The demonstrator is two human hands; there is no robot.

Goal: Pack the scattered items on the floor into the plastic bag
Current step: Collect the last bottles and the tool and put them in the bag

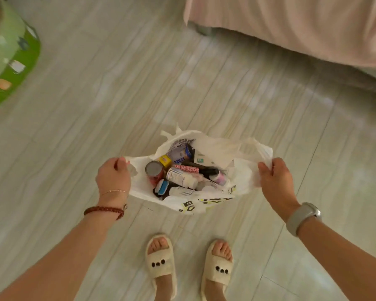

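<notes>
Bag: the plastic bag point(206, 203) hangs between the two hands, just ahead of the slippers point(161, 263), mouth open upward.
Left grip: the left hand point(113, 177) pinches the bag's left edge, fingers curled over it.
Right grip: the right hand point(274, 179) pinches the right handle the same way.
Contents: a can point(154, 169), a white bottle point(181, 178) and small boxes lie inside.
Long axis: the mouth stretches left to right, each hand at one end (equally near).
Floor: no loose items on the visible floor point(96, 105), so packing looks finished.
</notes>
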